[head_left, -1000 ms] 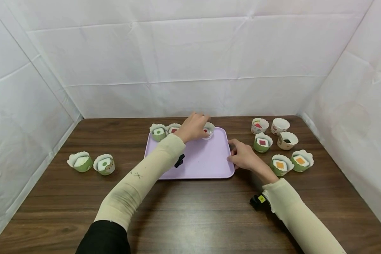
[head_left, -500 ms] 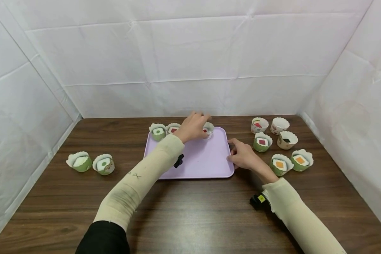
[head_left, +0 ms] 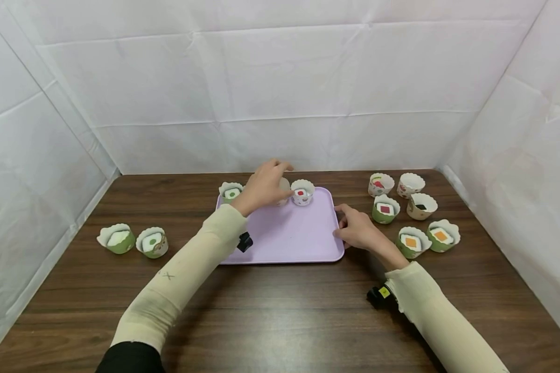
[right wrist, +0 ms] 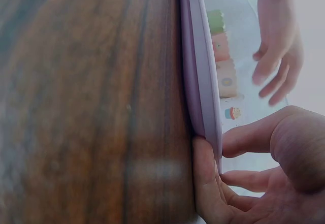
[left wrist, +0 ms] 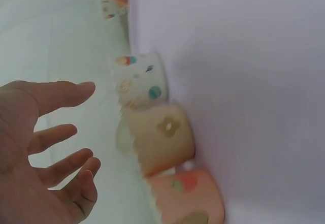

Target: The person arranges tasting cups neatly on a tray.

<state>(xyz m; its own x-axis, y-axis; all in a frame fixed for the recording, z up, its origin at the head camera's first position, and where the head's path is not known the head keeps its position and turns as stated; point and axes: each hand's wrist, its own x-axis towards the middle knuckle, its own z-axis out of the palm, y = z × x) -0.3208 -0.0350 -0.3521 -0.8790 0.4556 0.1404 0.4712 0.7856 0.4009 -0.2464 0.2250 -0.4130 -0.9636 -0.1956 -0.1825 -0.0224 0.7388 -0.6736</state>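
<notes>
A lilac tray (head_left: 294,235) lies on the table. Along its far edge stands a row of paper baking cups: a white cup (head_left: 303,194) with a red-centred piece inside, another pale cup (head_left: 283,192), and a green cup (head_left: 231,192) at the left end. My left hand (head_left: 263,186) hovers over this row, hiding part of it. In the left wrist view its fingers are parted and hold nothing, apart from the tan cup (left wrist: 162,137) and pink cup (left wrist: 188,198). My right hand (head_left: 358,228) pinches the tray's right edge between thumb and fingers.
To the left are two green-toned cups, one with a plain white filling (head_left: 117,238) and one with a green dot (head_left: 152,242). Several filled cups stand right of the tray, including an orange-centred cup (head_left: 411,242) close to the right forearm. White sheeting (head_left: 280,103) walls the table.
My left hand has come away from the white cup at the row's right end and moved left and slightly up. The right hand stays at the tray's edge.
</notes>
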